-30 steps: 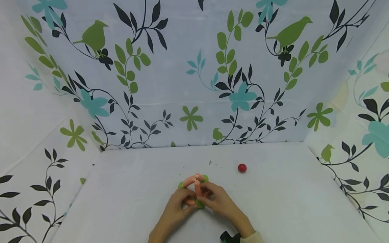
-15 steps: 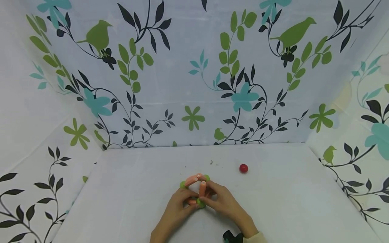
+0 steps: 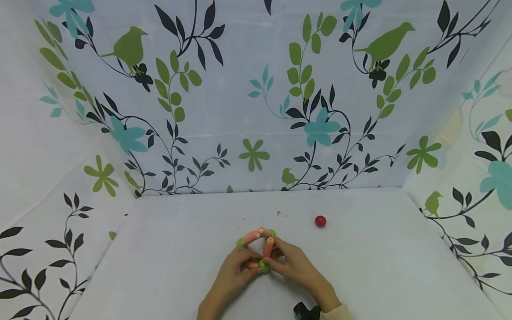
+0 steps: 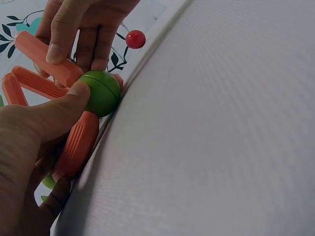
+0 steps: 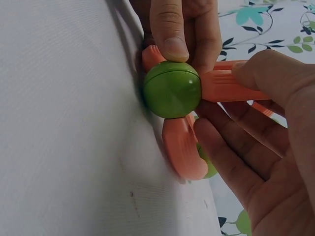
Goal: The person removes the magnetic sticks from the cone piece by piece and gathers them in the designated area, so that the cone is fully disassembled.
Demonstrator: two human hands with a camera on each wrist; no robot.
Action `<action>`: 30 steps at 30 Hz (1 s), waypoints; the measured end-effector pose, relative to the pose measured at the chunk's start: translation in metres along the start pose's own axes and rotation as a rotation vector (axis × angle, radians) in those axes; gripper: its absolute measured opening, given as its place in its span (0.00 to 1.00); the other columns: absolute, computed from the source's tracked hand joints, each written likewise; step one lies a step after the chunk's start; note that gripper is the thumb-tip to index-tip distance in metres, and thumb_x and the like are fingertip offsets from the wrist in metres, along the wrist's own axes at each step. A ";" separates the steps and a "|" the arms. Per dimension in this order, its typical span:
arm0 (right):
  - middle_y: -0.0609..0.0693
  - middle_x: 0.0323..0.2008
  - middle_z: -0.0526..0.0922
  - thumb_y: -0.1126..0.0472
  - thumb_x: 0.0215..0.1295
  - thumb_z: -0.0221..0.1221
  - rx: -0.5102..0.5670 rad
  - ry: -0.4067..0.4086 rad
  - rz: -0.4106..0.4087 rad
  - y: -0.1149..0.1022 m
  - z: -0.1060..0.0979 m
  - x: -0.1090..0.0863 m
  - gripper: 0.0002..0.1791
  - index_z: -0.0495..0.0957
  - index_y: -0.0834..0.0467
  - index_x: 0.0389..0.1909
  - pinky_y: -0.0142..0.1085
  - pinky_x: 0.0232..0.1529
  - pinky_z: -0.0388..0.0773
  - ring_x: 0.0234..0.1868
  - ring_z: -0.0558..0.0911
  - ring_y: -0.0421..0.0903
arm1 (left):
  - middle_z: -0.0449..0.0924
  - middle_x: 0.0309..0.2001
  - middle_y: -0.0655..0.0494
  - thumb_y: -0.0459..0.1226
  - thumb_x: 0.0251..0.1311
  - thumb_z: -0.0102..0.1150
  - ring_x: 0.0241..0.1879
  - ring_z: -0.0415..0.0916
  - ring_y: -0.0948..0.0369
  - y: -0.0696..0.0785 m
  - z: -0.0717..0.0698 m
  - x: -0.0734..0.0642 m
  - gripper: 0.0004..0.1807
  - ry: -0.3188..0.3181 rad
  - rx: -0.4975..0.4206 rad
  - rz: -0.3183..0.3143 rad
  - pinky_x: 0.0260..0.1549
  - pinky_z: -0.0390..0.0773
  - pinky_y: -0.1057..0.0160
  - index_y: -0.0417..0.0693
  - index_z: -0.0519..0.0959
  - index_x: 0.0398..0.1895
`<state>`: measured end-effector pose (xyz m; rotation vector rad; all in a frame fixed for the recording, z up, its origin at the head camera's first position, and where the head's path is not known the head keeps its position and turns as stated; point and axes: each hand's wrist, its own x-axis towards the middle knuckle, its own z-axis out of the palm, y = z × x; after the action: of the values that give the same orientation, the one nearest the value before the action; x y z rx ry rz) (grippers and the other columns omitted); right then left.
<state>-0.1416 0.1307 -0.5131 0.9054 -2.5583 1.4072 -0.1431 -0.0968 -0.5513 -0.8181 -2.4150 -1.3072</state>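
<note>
A toy frame of ribbed orange rods and green balls stands on the white table, between both hands. My left hand (image 3: 234, 272) holds its near green ball (image 4: 104, 93), the thumb pressed on it and other fingers around the lower orange rod (image 4: 77, 146). With thumb and fingers, my right hand (image 3: 295, 263) pinches the orange rod (image 5: 230, 86) that rises from that same ball, leaning slightly right in the head view. Farther back in the frame, a curved orange rod (image 3: 251, 237) joins a left green ball (image 3: 240, 242); another green ball (image 3: 272, 233) sits at the back right.
A loose red ball (image 3: 320, 221) lies on the white table (image 3: 372, 258) beyond the right hand. Some small dark specks mark the tabletop behind the frame. Behind rises a cloth (image 3: 224, 89) printed with birds and leaves. A black device (image 3: 306, 311) sits by the right wrist.
The rod in my right hand has tipped to the right, away from the curved rod at the back. The left hand keeps its hold on the near ball.
</note>
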 end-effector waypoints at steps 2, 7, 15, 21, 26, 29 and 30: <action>0.49 0.47 0.88 0.60 0.71 0.66 0.005 -0.015 0.006 -0.001 0.000 0.001 0.35 0.66 0.59 0.76 0.37 0.51 0.86 0.47 0.88 0.40 | 0.87 0.42 0.66 0.41 0.50 0.79 0.46 0.79 0.66 0.000 -0.001 -0.001 0.17 -0.005 0.002 -0.015 0.48 0.78 0.65 0.61 0.87 0.45; 0.51 0.50 0.86 0.62 0.72 0.64 0.007 -0.054 0.020 -0.006 -0.002 0.006 0.35 0.64 0.58 0.77 0.37 0.54 0.86 0.50 0.89 0.45 | 0.86 0.43 0.69 0.41 0.50 0.79 0.47 0.78 0.67 0.000 -0.004 -0.001 0.18 -0.030 -0.009 -0.091 0.49 0.78 0.64 0.63 0.87 0.45; 0.57 0.52 0.86 0.66 0.72 0.63 0.085 -0.077 0.090 -0.003 -0.004 0.006 0.26 0.71 0.60 0.69 0.37 0.55 0.85 0.53 0.88 0.50 | 0.86 0.45 0.70 0.42 0.51 0.79 0.48 0.77 0.68 0.000 -0.005 -0.002 0.18 -0.068 -0.018 -0.135 0.51 0.78 0.63 0.63 0.87 0.46; 0.56 0.49 0.85 0.66 0.71 0.64 0.122 -0.053 0.046 -0.002 -0.006 0.003 0.15 0.76 0.62 0.56 0.37 0.52 0.86 0.51 0.88 0.51 | 0.87 0.44 0.69 0.42 0.51 0.79 0.49 0.77 0.68 0.001 -0.004 -0.003 0.18 -0.059 -0.025 -0.109 0.51 0.78 0.63 0.61 0.87 0.46; 0.54 0.48 0.86 0.64 0.68 0.68 0.102 -0.009 0.046 0.000 -0.016 0.001 0.17 0.78 0.60 0.55 0.36 0.49 0.86 0.49 0.88 0.47 | 0.88 0.44 0.68 0.41 0.50 0.79 0.47 0.78 0.67 0.001 -0.003 -0.002 0.17 -0.047 -0.031 -0.089 0.50 0.78 0.64 0.60 0.88 0.45; 0.51 0.49 0.87 0.63 0.66 0.69 0.060 0.024 0.060 0.004 -0.023 -0.002 0.19 0.80 0.56 0.57 0.35 0.47 0.86 0.48 0.87 0.45 | 0.88 0.43 0.65 0.40 0.50 0.80 0.47 0.78 0.66 0.001 -0.002 -0.001 0.17 -0.036 -0.031 -0.077 0.49 0.78 0.65 0.58 0.89 0.45; 0.49 0.49 0.87 0.63 0.66 0.70 0.044 0.034 0.068 0.006 -0.025 -0.003 0.20 0.80 0.55 0.57 0.35 0.47 0.86 0.47 0.87 0.44 | 0.88 0.43 0.65 0.40 0.50 0.80 0.47 0.78 0.66 0.002 -0.002 -0.001 0.17 -0.035 -0.031 -0.074 0.49 0.78 0.64 0.58 0.89 0.45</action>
<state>-0.1473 0.1547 -0.5047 0.8008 -2.5656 1.4896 -0.1412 -0.0983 -0.5496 -0.7726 -2.4804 -1.3723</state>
